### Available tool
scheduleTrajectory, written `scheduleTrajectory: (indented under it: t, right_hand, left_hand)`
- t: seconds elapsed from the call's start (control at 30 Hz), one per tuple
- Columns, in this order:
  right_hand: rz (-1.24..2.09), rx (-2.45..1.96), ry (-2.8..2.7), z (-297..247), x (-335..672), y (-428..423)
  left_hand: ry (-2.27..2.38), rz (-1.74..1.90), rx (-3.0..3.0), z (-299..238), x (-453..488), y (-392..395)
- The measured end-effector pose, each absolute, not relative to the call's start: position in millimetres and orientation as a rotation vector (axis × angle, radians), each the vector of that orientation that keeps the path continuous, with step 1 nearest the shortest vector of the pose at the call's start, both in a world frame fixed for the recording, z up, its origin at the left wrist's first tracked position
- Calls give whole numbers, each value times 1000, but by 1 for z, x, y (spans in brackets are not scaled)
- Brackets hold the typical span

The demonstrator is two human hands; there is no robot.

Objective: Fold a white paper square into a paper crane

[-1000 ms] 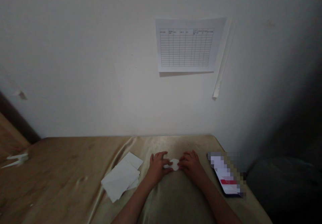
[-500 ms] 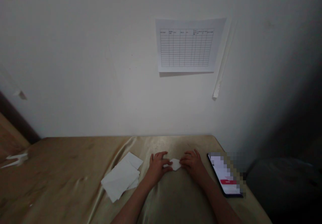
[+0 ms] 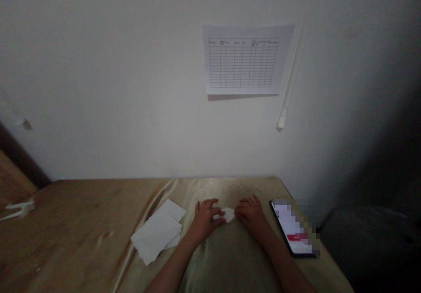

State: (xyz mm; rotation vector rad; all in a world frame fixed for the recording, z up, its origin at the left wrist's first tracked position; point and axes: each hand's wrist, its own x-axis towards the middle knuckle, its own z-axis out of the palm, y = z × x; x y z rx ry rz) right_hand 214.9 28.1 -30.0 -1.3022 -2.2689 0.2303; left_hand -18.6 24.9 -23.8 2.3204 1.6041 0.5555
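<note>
Between my hands lies a small folded piece of white paper on the cloth-covered table. My left hand pinches its left end between thumb and fingers. At the opposite end, the fingertips of my right hand close on the paper's right edge. Parts of the paper are hidden under the fingers. Left of my left forearm, several loose white sheets overlap in a pile.
A phone with a lit, partly blurred screen lies near the table's right edge. A printed table sheet hangs on the wall. White scraps rest at the far left beside a wooden piece. A dark shape stands beyond the right edge.
The view has shifted very slightly. Both hands stay on the folded paper in almost the same position.
</note>
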Motion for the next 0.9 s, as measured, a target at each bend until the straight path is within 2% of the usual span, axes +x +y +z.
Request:
scheduleTrajectory:
  t: [0.9]
  right_hand:
    - [272, -1385, -2189, -31, 195, 18]
  left_hand:
    - [1550, 663, 2304, -22, -13, 25]
